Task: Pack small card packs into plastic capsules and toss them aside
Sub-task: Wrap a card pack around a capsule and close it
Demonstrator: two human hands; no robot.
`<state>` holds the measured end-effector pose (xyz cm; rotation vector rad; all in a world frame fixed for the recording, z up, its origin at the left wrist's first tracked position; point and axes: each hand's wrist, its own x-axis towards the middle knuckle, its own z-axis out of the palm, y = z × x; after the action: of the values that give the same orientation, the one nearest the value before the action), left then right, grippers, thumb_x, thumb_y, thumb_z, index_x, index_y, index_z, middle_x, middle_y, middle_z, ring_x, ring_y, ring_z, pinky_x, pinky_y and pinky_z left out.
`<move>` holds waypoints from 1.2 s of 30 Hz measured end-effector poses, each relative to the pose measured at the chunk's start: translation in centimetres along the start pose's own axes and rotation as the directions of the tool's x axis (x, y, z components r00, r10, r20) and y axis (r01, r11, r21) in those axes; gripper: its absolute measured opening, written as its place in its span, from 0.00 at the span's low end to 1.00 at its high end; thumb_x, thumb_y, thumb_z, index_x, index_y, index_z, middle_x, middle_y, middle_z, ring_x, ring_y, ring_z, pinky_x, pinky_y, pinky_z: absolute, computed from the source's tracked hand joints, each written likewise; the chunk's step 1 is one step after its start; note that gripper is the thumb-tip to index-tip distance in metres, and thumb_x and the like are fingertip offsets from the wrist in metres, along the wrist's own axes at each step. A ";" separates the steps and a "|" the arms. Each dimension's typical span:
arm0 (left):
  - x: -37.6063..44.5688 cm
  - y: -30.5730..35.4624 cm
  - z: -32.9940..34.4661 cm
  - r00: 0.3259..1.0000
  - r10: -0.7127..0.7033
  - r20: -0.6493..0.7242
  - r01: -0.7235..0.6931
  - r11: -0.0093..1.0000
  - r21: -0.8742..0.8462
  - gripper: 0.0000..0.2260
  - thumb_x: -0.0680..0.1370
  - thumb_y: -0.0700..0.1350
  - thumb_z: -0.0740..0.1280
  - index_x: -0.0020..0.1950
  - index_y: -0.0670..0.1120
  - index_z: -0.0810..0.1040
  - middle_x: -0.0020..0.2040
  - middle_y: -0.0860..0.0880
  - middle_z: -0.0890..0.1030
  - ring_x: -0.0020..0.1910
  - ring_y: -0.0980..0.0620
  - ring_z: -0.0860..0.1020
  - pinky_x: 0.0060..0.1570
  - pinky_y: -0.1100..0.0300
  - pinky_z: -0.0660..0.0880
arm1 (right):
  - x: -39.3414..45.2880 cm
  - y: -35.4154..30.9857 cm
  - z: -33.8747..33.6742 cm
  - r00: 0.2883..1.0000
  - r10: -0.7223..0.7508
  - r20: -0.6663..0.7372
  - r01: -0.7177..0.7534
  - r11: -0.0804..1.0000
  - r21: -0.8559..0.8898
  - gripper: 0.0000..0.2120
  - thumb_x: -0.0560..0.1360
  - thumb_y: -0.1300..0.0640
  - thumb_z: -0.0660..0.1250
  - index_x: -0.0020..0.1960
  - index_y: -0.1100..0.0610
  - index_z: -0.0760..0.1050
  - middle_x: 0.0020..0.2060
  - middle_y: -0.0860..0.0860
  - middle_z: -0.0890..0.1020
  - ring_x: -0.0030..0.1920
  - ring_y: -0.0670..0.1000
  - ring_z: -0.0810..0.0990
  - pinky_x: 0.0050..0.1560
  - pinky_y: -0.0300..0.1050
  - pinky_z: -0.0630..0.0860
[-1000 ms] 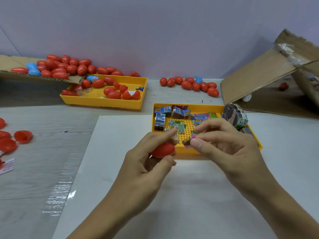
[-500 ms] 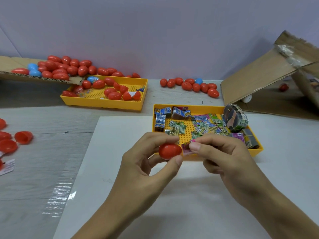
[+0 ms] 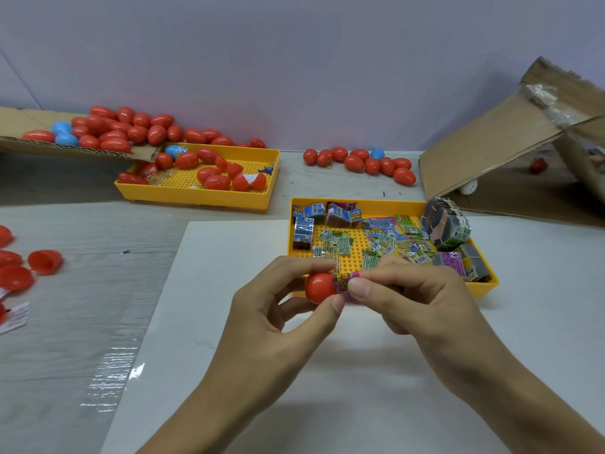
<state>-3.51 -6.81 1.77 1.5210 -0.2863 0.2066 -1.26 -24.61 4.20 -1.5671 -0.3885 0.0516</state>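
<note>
Since half a second ago, both hands have closed in: the right hand now pinches a pink card pack and feeds it into the open mouth of the red capsule half, gripped between thumb and fingers of the left hand. Insertion is under way, I judge; next comes pushing it home and fetching a matching half. Just behind the capsule half, the yellow tray holds loose packs; their print is too small to read.
</note>
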 end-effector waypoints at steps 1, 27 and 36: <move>0.0 0.0 0.0 1.000 0.005 0.002 -0.005 1.000 -0.002 0.14 0.71 0.47 0.73 0.57 0.47 0.83 0.53 0.48 0.83 0.55 0.43 0.82 0.51 0.59 0.80 | 0.0 0.0 -0.1 1.000 -0.013 -0.021 0.012 0.999 -0.042 0.09 0.67 0.54 0.72 0.43 0.58 0.87 0.28 0.46 0.76 0.29 0.40 0.71 0.32 0.30 0.68; -0.2 0.4 0.1 0.867 0.498 -0.030 -0.416 0.754 0.508 0.14 0.74 0.42 0.72 0.59 0.43 0.79 0.54 0.46 0.78 0.54 0.50 0.80 0.48 0.59 0.81 | -0.8 -0.5 0.4 0.950 -0.310 -0.037 0.263 0.858 -0.441 0.07 0.75 0.52 0.66 0.47 0.48 0.84 0.45 0.41 0.83 0.48 0.46 0.83 0.32 0.39 0.77; -0.1 0.4 -0.1 0.870 0.493 0.017 -0.432 0.746 0.507 0.14 0.74 0.41 0.73 0.59 0.42 0.80 0.54 0.44 0.77 0.54 0.48 0.80 0.48 0.56 0.81 | -0.2 -1.5 -0.1 1.000 -0.017 0.002 0.017 0.992 -0.125 0.08 0.66 0.43 0.69 0.34 0.45 0.84 0.49 0.44 0.80 0.48 0.41 0.80 0.40 0.32 0.76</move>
<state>-3.71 -6.69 2.11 1.9193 -0.5505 0.8237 -1.75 -24.81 5.58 -1.6868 -0.4124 0.0158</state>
